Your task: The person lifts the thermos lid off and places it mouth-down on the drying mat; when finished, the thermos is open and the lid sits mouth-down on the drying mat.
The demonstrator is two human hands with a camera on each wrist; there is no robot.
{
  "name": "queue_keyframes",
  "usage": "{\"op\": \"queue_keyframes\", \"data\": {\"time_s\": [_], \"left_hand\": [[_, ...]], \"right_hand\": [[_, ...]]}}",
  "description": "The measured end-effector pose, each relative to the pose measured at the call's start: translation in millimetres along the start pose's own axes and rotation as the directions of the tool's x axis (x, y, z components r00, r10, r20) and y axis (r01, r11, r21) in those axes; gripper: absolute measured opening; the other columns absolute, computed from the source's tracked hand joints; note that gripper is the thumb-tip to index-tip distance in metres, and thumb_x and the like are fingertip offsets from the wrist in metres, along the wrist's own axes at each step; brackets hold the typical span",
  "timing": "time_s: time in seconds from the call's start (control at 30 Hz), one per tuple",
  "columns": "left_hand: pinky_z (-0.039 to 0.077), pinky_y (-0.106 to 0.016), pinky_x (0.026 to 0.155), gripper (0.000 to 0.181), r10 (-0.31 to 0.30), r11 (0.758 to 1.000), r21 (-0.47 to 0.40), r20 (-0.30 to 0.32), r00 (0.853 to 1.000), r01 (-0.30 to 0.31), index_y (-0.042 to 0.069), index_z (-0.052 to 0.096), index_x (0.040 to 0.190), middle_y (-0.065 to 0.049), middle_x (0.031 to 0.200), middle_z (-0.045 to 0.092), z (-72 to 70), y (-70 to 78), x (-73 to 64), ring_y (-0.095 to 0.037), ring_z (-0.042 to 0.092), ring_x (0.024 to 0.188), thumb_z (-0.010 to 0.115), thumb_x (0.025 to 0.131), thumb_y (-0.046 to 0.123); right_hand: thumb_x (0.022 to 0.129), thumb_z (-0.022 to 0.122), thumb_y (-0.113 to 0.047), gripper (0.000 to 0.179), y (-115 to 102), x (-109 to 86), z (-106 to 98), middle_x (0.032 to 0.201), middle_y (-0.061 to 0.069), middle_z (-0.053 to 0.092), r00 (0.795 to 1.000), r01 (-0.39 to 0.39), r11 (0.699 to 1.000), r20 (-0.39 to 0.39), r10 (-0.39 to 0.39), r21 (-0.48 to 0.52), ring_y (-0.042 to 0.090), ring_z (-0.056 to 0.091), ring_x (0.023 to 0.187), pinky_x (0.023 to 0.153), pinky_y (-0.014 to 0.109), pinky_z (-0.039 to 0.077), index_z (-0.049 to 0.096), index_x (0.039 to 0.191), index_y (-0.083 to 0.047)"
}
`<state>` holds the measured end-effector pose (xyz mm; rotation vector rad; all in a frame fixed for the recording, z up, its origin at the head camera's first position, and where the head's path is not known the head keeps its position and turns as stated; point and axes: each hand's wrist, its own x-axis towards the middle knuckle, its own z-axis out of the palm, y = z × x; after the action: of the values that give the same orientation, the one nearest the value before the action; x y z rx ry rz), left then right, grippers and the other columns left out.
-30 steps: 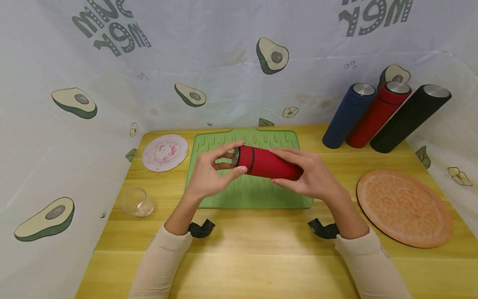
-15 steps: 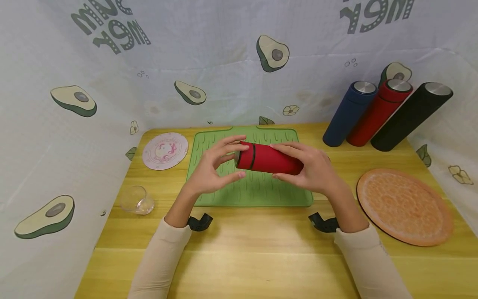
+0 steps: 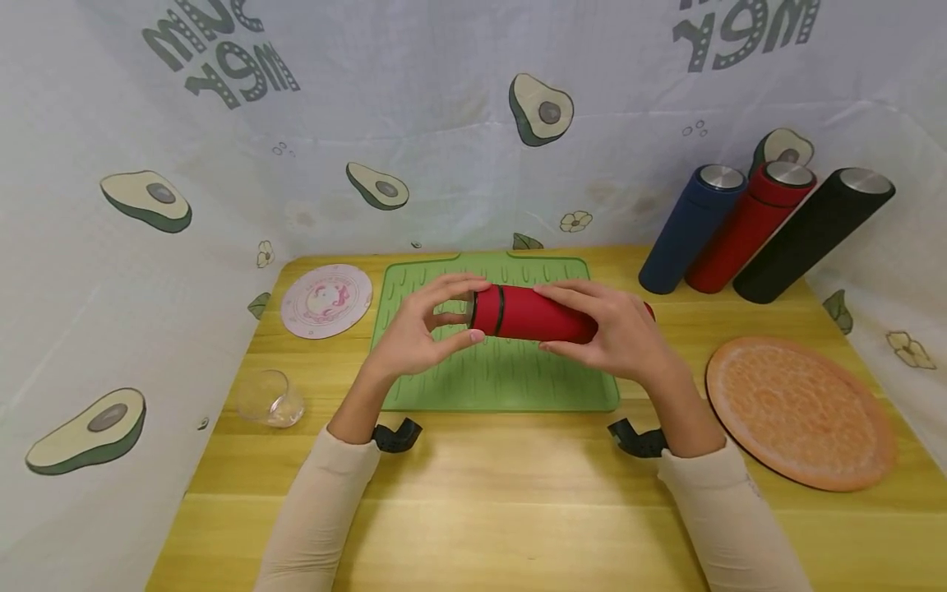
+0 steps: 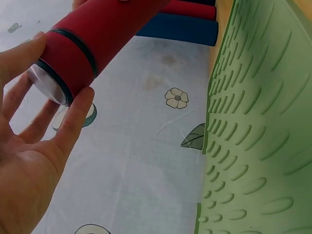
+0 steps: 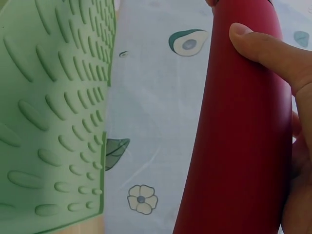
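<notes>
A red thermos bottle [image 3: 543, 314] lies nearly level in the air above the green ridged mat [image 3: 488, 386]. Its lid [image 3: 485, 309], with a silver top and a dark ring, points left. My right hand [image 3: 625, 329] grips the body from the right, the thumb [image 5: 261, 46] lying along the red surface in the right wrist view. At the other end my left hand [image 3: 410, 333] holds the lid, thumb and fingertips on its rim. In the left wrist view a gap shows between the palm and the silver top [image 4: 48, 83].
Blue [image 3: 691, 230], red [image 3: 749, 228] and black thermoses [image 3: 814, 234] stand at the back right. A round orange mat [image 3: 802, 411] lies on the right. On the left are a pink-and-white disc [image 3: 327, 301] and a clear glass [image 3: 271, 399]. A patterned sheet [image 3: 459, 164] surrounds the wooden table [image 3: 510, 526].
Half a second ago my left thumb and fingers were spread off the lid; now they touch it again. The bottle lies slightly more level than a second ago, and my right hand keeps its grip.
</notes>
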<state>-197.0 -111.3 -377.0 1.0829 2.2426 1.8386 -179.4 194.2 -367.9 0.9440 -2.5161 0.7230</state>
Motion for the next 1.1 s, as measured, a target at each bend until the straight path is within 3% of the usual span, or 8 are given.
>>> {"op": "queue_keyframes", "data": {"time_s": [0.23, 0.33, 0.4, 0.53, 0.6, 0.7, 0.93, 1.1], "left_hand": [[0.061, -0.034, 0.095, 0.056, -0.117, 0.992, 0.037, -0.052, 0.992, 0.119, 0.025, 0.059, 0.147, 0.003, 0.143, 0.058, -0.7, 0.6, 0.5, -0.021, 0.063, 0.119, 0.077, 0.094, 0.017], [0.06, -0.034, 0.098, 0.057, -0.138, 0.988, 0.064, -0.06, 0.989, 0.142, 0.028, 0.057, 0.147, 0.004, 0.143, 0.058, -1.9, 1.5, 0.7, -0.019, 0.064, 0.119, 0.077, 0.095, 0.019], [0.058, -0.034, 0.102, 0.062, -0.119, 0.989, 0.081, -0.046, 0.992, 0.122, 0.029, 0.054, 0.15, 0.004, 0.147, 0.055, -2.4, 2.3, 1.5, -0.018, 0.061, 0.124, 0.079, 0.093, 0.019], [0.051, -0.037, 0.112, 0.073, -0.014, 0.996, 0.09, 0.012, 1.0, 0.013, 0.025, 0.051, 0.152, 0.005, 0.159, 0.043, -2.7, 2.0, 2.4, -0.015, 0.048, 0.141, 0.082, 0.089, 0.012], [0.049, -0.038, 0.114, 0.072, 0.042, 0.996, 0.072, 0.039, 0.998, -0.045, 0.019, 0.052, 0.151, 0.002, 0.162, 0.039, -3.2, 0.6, 1.7, -0.016, 0.043, 0.146, 0.082, 0.087, 0.006], [0.049, -0.038, 0.115, 0.063, 0.073, 0.997, 0.026, 0.055, 0.996, -0.075, 0.013, 0.056, 0.147, 0.001, 0.162, 0.039, -4.2, -1.6, 0.6, -0.017, 0.042, 0.148, 0.078, 0.089, 0.0], [0.054, -0.037, 0.108, 0.061, 0.044, 0.999, -0.028, 0.047, 0.998, -0.043, 0.013, 0.058, 0.146, 0.001, 0.156, 0.046, -6.0, -2.3, 0.3, -0.019, 0.049, 0.141, 0.076, 0.09, -0.002], [0.059, -0.037, 0.1, 0.062, -0.04, 0.999, -0.016, 0.007, 0.999, 0.04, 0.019, 0.057, 0.148, 0.001, 0.148, 0.052, -5.5, -0.7, 1.2, -0.022, 0.059, 0.125, 0.079, 0.09, 0.007]], "right_hand": [[0.073, 0.095, -0.029, 0.072, 1.4, 2.4, 3.4, 0.129, 0.012, 0.069, 1.0, 0.018, 1.0, -0.02, -0.018, -0.009, 0.033, 0.072, 0.102, 0.073, 0.047, 0.063, 0.067, 0.138, -0.02], [0.073, 0.095, -0.03, 0.072, 2.8, 5.2, 3.7, 0.13, 0.012, 0.069, 0.999, 0.028, 1.0, -0.015, -0.028, -0.009, 0.032, 0.072, 0.103, 0.075, 0.047, 0.063, 0.067, 0.138, -0.02], [0.073, 0.095, -0.03, 0.072, 3.8, 5.9, 3.3, 0.13, 0.012, 0.069, 0.999, 0.029, 1.0, -0.017, -0.03, -0.008, 0.033, 0.072, 0.102, 0.075, 0.047, 0.063, 0.068, 0.138, -0.019], [0.072, 0.095, -0.029, 0.072, 6.1, 3.6, 1.9, 0.13, 0.012, 0.069, 1.0, 0.006, 1.0, -0.021, -0.006, 0.009, 0.033, 0.071, 0.1, 0.073, 0.047, 0.063, 0.068, 0.138, -0.018], [0.072, 0.096, -0.028, 0.072, 6.9, 2.1, 1.0, 0.131, 0.012, 0.069, 1.0, -0.007, 1.0, -0.018, 0.007, 0.021, 0.032, 0.072, 0.101, 0.073, 0.047, 0.063, 0.068, 0.138, -0.019], [0.072, 0.095, -0.028, 0.073, 7.4, 1.6, -0.6, 0.131, 0.011, 0.069, 1.0, -0.016, 1.0, -0.008, 0.016, 0.026, 0.032, 0.072, 0.101, 0.072, 0.046, 0.063, 0.067, 0.139, -0.02], [0.074, 0.095, -0.028, 0.073, 4.4, 1.0, -2.8, 0.133, 0.012, 0.067, 0.998, -0.049, 0.998, 0.034, 0.047, 0.033, 0.034, 0.07, 0.104, 0.074, 0.048, 0.064, 0.066, 0.14, -0.02], [0.074, 0.095, -0.027, 0.072, 3.8, 0.2, -0.7, 0.132, 0.012, 0.068, 0.998, -0.051, 0.998, 0.024, 0.05, 0.031, 0.034, 0.07, 0.103, 0.074, 0.048, 0.064, 0.066, 0.14, -0.02]]}}
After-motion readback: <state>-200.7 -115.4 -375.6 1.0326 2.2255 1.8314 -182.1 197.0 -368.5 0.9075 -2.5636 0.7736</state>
